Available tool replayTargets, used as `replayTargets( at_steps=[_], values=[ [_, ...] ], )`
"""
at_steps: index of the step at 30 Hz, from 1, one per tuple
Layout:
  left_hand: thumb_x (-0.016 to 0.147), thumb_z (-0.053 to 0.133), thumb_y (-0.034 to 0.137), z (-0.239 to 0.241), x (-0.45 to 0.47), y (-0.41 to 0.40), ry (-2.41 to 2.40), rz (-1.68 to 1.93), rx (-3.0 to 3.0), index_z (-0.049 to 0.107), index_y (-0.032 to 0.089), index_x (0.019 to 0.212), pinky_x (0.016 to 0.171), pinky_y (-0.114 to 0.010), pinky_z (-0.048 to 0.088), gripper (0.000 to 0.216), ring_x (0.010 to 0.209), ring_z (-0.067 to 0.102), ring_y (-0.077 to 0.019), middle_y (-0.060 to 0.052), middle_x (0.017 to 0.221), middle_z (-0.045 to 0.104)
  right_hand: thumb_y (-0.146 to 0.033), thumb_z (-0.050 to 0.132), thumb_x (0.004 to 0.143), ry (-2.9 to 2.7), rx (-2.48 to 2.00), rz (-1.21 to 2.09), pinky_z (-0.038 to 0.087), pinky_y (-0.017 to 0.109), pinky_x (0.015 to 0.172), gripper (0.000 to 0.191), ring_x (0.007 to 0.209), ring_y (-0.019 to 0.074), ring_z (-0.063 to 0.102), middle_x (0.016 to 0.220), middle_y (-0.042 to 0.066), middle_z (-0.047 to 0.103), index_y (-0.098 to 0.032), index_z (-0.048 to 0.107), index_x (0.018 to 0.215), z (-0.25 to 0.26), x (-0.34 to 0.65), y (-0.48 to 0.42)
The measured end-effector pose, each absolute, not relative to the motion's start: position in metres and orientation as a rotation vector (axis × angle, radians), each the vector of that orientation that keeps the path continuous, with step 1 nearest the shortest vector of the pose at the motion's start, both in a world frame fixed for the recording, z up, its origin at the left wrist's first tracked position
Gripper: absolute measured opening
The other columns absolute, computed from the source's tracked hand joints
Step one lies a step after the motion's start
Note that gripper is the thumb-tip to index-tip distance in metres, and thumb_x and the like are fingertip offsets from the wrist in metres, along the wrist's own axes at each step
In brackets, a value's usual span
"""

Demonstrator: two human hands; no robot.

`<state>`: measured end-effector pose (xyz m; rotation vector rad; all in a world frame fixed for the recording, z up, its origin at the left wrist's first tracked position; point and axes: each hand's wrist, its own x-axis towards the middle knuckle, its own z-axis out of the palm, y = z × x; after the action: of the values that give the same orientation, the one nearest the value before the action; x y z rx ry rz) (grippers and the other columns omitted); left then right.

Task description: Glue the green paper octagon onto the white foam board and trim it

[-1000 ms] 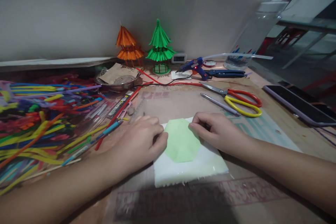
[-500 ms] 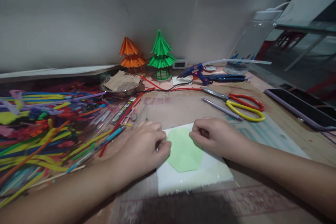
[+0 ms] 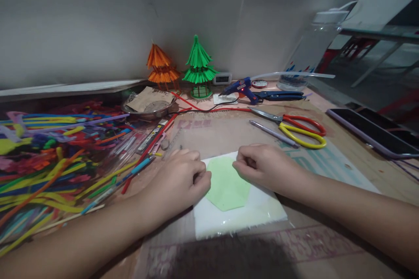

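Note:
A pale green many-sided piece of paper [image 3: 228, 186] lies flat on a white sheet [image 3: 242, 223] in front of me. At its left edge rests my left hand [image 3: 185, 174], loosely closed, knuckles up, with nothing visible in it. My right hand [image 3: 260, 165] is curled the same way at the upper right edge, thumb against the fingers, and also shows nothing held. Each hand covers a little of the white sheet. Beyond the right hand lie a silver pen [image 3: 274, 134] and scissors [image 3: 303, 130] with red and yellow handles.
Colourful pipe cleaners [image 3: 42, 165] crowd the left. At the back stand an orange model tower [image 3: 161, 67], a green one [image 3: 198, 69], a blue glue gun [image 3: 241, 87], pliers [image 3: 281, 95] and a water bottle [image 3: 309, 50]. A phone [image 3: 369, 133] lies right; a bowl [image 3: 150, 107] sits back left.
The whole view has shifted slightly, so everything appears a little further left and up. Both hands keep the same pose beside the green paper.

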<state>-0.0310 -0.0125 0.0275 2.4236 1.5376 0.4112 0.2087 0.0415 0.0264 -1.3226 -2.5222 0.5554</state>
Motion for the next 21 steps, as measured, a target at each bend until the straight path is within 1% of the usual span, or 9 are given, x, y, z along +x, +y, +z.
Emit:
replayTargets(
  at_steps=[10,12,13,15,16,17,19,21],
  values=[
    [0.092,0.054,0.024,0.031,-0.030,-0.011,1.564,0.362,2.453,0.049,0.020,0.059,0.067,-0.034,0.030,0.034,0.070,0.050,-0.0180,-0.001,0.067,0.054,-0.029,0.059,0.090,-2.536,-1.267,0.502,0.026,0.030,0.059,0.025,0.057,0.0140,0.044,0.060,-0.001,0.054,-0.022,0.051,0.067,0.026,0.210,0.041],
    [0.091,0.058,0.025,0.033,-0.030,-0.012,1.590,0.349,2.456,0.049,0.020,0.061,0.066,-0.034,0.031,0.032,0.070,0.051,-0.0180,0.000,0.068,0.055,-0.030,0.058,0.091,-2.542,-1.264,0.497,0.027,0.029,0.058,0.025,0.057,0.0139,0.044,0.060,-0.001,0.054,-0.022,0.051,0.068,0.025,0.210,0.041],
    [0.091,0.060,0.026,0.033,-0.031,-0.013,1.605,0.361,2.473,0.051,0.020,0.064,0.066,-0.034,0.032,0.029,0.072,0.053,-0.0187,-0.001,0.071,0.057,-0.030,0.058,0.091,-2.546,-1.263,0.498,0.027,0.029,0.058,0.025,0.057,0.0139,0.045,0.061,-0.001,0.054,-0.022,0.052,0.068,0.025,0.210,0.041],
    [0.094,0.062,0.026,0.034,-0.034,-0.015,1.581,0.402,2.560,0.061,0.020,0.078,0.072,-0.035,0.038,0.017,0.082,0.058,-0.0218,-0.003,0.084,0.065,-0.030,0.057,0.091,-2.552,-1.258,0.499,0.028,0.029,0.059,0.024,0.057,0.0138,0.046,0.062,-0.001,0.055,-0.022,0.052,0.069,0.024,0.210,0.041],
    [0.096,0.061,0.026,0.033,-0.036,-0.016,1.514,0.413,2.639,0.065,0.021,0.090,0.077,-0.037,0.040,0.009,0.091,0.061,-0.0240,-0.004,0.097,0.069,-0.030,0.056,0.091,-2.555,-1.253,0.500,0.028,0.029,0.059,0.024,0.057,0.0138,0.046,0.062,-0.001,0.055,-0.022,0.051,0.069,0.024,0.210,0.041],
    [0.099,0.059,0.024,0.032,-0.038,-0.017,1.402,0.411,2.737,0.067,0.022,0.104,0.085,-0.039,0.042,0.009,0.103,0.062,-0.0260,-0.005,0.111,0.071,-0.030,0.056,0.092,-2.556,-1.247,0.496,0.028,0.029,0.059,0.024,0.057,0.0138,0.045,0.062,-0.001,0.054,-0.022,0.051,0.070,0.024,0.211,0.041],
    [0.104,0.053,0.019,0.031,-0.040,-0.018,1.119,0.373,2.921,0.064,0.025,0.125,0.099,-0.041,0.041,0.025,0.123,0.059,-0.0272,-0.004,0.134,0.069,-0.030,0.055,0.092,-2.554,-1.233,0.478,0.028,0.029,0.059,0.025,0.057,0.0138,0.044,0.061,-0.001,0.053,-0.022,0.050,0.070,0.024,0.211,0.041],
    [0.105,0.046,0.014,0.030,-0.042,-0.017,0.932,0.312,3.025,0.060,0.023,0.135,0.107,-0.043,0.039,0.034,0.132,0.056,-0.0271,-0.005,0.144,0.066,-0.031,0.056,0.092,-2.558,-1.223,0.464,0.028,0.029,0.059,0.025,0.058,0.0141,0.044,0.061,-0.001,0.053,-0.022,0.049,0.069,0.024,0.211,0.041]
  ],
)
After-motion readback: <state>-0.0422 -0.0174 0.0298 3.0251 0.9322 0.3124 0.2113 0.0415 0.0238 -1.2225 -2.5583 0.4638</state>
